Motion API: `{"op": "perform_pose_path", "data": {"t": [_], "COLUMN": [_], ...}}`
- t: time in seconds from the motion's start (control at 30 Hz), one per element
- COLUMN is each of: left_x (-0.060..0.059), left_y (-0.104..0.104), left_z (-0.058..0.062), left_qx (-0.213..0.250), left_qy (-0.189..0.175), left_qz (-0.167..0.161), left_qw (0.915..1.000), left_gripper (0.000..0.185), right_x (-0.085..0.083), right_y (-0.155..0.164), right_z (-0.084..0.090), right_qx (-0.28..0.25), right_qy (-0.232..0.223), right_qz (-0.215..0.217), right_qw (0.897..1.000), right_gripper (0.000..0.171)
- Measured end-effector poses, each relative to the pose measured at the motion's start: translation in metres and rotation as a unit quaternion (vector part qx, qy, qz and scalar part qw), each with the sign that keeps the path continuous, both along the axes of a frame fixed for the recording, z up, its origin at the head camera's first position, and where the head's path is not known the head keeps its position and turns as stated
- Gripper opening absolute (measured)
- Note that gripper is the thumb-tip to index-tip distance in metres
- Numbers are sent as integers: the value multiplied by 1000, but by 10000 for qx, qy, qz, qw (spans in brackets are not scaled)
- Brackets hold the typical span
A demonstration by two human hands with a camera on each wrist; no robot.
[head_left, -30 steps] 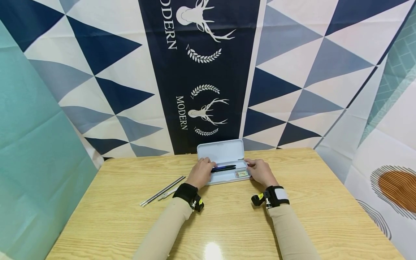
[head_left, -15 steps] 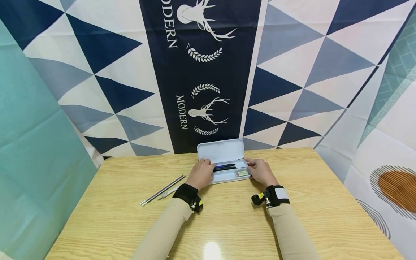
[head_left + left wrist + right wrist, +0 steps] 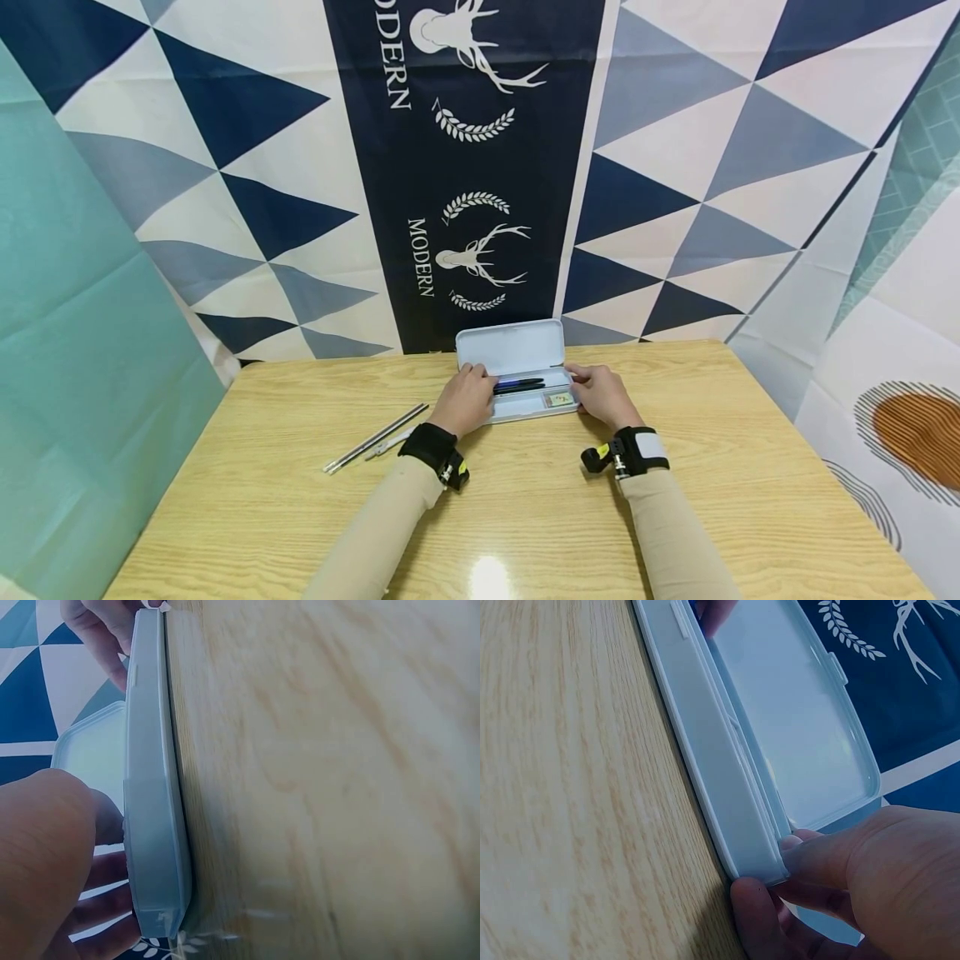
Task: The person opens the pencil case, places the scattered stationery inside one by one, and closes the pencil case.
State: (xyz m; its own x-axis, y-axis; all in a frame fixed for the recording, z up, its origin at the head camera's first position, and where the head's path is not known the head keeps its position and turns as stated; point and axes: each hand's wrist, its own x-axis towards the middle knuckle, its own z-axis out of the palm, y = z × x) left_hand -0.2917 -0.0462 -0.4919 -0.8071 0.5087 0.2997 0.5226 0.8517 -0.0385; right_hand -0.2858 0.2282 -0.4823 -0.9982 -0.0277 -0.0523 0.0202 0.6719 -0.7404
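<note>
A pale blue pencil case (image 3: 525, 410) lies open at the table's far middle, its lid (image 3: 512, 345) tipped up behind it. Dark pens (image 3: 519, 386) lie inside, with a small card-like item (image 3: 558, 401) in the right compartment. My left hand (image 3: 468, 398) is at the case's left end, its fingers reaching over the wall (image 3: 154, 787) onto the pens' left end. My right hand (image 3: 600, 395) pinches the right end of the case (image 3: 720, 802), thumb on the near wall and fingers on the rim. The left hand's fingertips (image 3: 716, 611) show at the far end.
Thin grey rods or pens (image 3: 375, 437) and a small white item lie on the wooden table (image 3: 525, 517) left of the left wrist. A patterned cloth backdrop (image 3: 480, 167) hangs right behind the case. A teal sheet (image 3: 75, 350) borders the left side.
The dark pens sit slightly further right in the case than a second ago. Both hands have stayed at the case's ends.
</note>
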Motion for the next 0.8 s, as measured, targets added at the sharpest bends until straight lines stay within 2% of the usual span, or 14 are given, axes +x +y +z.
{"op": "perform_pose_path", "data": {"t": [0.07,0.2,0.27,0.33,0.57,0.73,0.77,0.8], "left_x": [-11,-39,-47,-53,-55,-55,-47,-46], "left_y": [-1,-4,-5,-6,-8,-9,-8,-8], "left_z": [-13,-48,-58,-64,-67,-64,-52,-51], "left_qx": [199,393,392,269,128,338,351,370], "left_qy": [-27,-64,-67,90,301,219,145,203], "left_qz": [-41,-92,-120,-140,-138,-138,-115,-109], "left_qw": [9998,9992,9991,9995,9994,9991,9992,9991], "left_gripper": [22,23,24,23,23,24,24,24], "right_x": [0,0,0,-1,1,0,0,0], "right_y": [0,0,0,0,0,0,0,0], "right_z": [1,0,-1,-2,0,-1,-1,-1], "right_qx": [10,16,10,4,23,49,52,48], "right_qy": [10,26,25,18,34,54,51,48], "right_qz": [17,26,11,-1,50,37,30,21], "right_qw": [10000,10000,10000,10000,10000,10000,10000,10000], "right_gripper": [46,46,46,46,47,47,47,46]}}
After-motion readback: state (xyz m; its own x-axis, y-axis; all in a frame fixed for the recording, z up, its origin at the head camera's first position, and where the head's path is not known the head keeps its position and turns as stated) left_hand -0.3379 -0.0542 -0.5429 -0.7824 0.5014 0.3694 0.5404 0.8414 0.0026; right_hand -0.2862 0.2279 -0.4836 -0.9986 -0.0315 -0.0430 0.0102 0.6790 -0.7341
